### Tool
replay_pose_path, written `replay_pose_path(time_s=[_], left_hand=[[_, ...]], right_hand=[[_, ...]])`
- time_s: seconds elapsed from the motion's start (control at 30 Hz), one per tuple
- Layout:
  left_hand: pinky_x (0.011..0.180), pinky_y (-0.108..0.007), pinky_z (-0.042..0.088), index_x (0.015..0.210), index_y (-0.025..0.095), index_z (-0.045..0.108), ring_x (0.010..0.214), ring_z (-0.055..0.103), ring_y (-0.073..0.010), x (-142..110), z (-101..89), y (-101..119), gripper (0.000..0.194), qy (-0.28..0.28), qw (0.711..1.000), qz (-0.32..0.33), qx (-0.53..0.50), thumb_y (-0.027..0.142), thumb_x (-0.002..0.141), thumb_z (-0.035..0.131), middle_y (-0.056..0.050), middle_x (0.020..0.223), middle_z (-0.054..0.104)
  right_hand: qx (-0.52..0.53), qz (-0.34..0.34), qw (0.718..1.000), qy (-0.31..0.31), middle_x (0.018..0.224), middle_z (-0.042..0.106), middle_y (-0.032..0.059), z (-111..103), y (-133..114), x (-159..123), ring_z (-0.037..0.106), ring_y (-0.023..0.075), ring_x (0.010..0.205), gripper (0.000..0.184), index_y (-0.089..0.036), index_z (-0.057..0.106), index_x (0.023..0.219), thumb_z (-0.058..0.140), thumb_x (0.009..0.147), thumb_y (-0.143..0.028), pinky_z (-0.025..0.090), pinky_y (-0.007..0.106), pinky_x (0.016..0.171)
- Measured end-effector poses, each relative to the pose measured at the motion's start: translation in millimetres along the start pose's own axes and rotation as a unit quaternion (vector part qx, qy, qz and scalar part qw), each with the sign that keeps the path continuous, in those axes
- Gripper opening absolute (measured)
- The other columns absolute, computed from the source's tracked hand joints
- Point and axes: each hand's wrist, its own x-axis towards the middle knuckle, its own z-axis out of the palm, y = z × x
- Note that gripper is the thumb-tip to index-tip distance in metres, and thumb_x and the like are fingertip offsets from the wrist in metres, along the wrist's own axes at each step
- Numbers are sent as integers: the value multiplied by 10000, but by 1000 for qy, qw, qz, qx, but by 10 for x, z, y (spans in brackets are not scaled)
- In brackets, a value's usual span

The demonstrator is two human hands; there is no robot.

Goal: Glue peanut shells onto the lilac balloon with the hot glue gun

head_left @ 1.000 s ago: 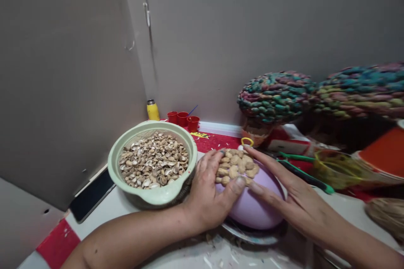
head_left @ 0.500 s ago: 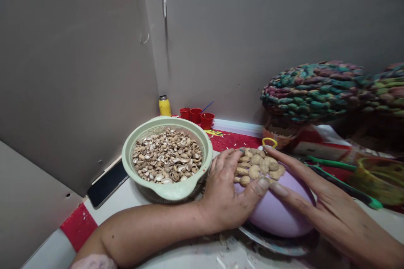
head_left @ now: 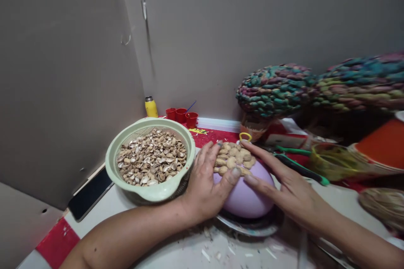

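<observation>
A smooth purple balloon-like form (head_left: 249, 199) rests on a round metal plate (head_left: 244, 228) in front of me. Peanut shells (head_left: 232, 160) cover its upper part, and a yellow ring (head_left: 245, 136) rises at its top. My left hand (head_left: 205, 183) cups the left side, with its fingers behind the shells and its thumb on their lower edge. Around the right side lies my right hand (head_left: 295, 187), index finger near the ring and thumb almost touching the left thumb. Left of them stands a pale green colander (head_left: 111, 157) filled with loose shell halves (head_left: 154, 157).
Behind the colander are a yellow bottle (head_left: 151, 107) and red cups (head_left: 181, 115). A phone (head_left: 90, 195) lies at left. Green-handled pliers (head_left: 304, 171), a yellow translucent bowl (head_left: 328, 162) and multicoloured shell-covered shapes (head_left: 277, 90) are at right. Shell scraps litter the white table.
The view has turned right, so everything sits further left and an orange container shows at right. Both hands keep nearly the same places on the form.
</observation>
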Motion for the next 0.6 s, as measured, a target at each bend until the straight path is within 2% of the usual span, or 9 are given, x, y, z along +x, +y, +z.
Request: replay_pose_path(time_s=[0.2, 0.37, 0.5, 0.6], left_hand=[[1183, -428, 266, 1429, 112, 442, 1408, 365, -263, 34, 5, -24, 619, 7, 1000, 0, -3, 464, 926, 519, -176, 1509, 436], [1182, -400, 268, 1428, 140, 443, 1410, 369, -247, 37, -17, -39, 588, 12, 1000, 8, -4, 463, 939, 491, -145, 1504, 454], [1180, -432, 259, 1434, 146, 420, 1413, 362, -273, 59, -25, -65, 619, 15, 1000, 8, -14, 457, 913, 539, -158, 1503, 443], [1169, -460, 264, 1443, 148, 384, 1393, 388, -292, 79, -13, -64, 651, 19, 1000, 6, -21, 452, 895, 563, -170, 1496, 439]], right_hand=[[32, 27, 999, -8, 1439, 515, 90, -4, -71, 32, 525, 357, 1264, 665, -268, 438, 1448, 557, 880, -592, 438, 509, 1056], [44, 9, 999, 8, 1492, 449, 83, -52, -61, 5, 467, 358, 1315, 674, -278, 406, 1461, 546, 887, -602, 385, 541, 1089], [2, -11, 998, 59, 1474, 466, 92, -266, -107, -78, 460, 311, 1325, 609, -251, 403, 1448, 489, 930, -560, 375, 506, 1103], [-93, 20, 993, 64, 1392, 544, 110, -474, -108, -193, 512, 297, 1271, 529, -206, 475, 1382, 427, 950, -507, 423, 467, 1063]])
